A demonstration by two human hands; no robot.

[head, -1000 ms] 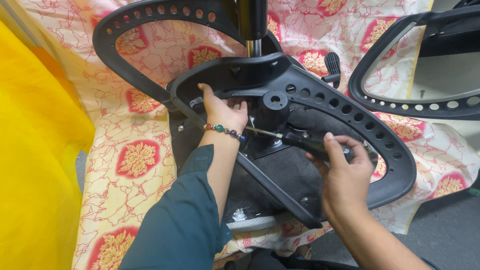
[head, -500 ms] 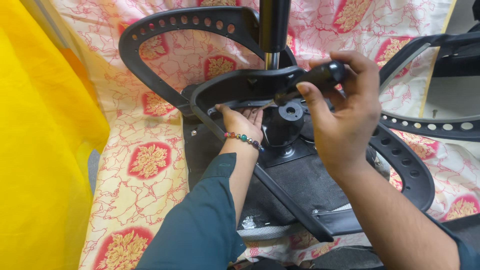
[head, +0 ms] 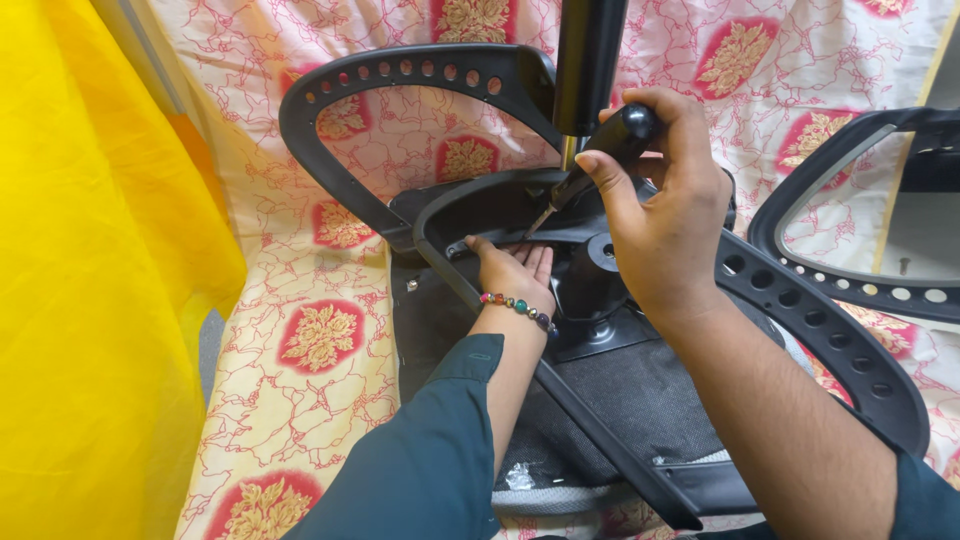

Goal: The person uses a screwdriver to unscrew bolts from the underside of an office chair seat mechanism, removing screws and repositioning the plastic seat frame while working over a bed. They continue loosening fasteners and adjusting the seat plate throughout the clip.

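Note:
An upturned black office chair seat (head: pixel 640 400) lies on a patterned sheet, its metal mechanism plate (head: pixel 600 335) and gas cylinder (head: pixel 588 60) pointing up. My left hand (head: pixel 512 272) reaches under the black armrest frame (head: pixel 460 215) and presses on the seat's underside near a bracket; a beaded bracelet circles its wrist. My right hand (head: pixel 665 200) is closed around the black handle of a screwdriver (head: pixel 590 170), whose tip angles down-left toward the bracket by my left fingers.
A cream sheet with red flower patches (head: pixel 320 330) covers the surface. Yellow cloth (head: pixel 90 300) fills the left side. A second black perforated armrest loop (head: pixel 400 80) curves at the back, and another chair part (head: pixel 870 220) lies at the right.
My right hand has lifted the screwdriver from low on the right up beside the cylinder, tip now pointing down at the bracket. The left hand stays under the frame. The view moved closer.

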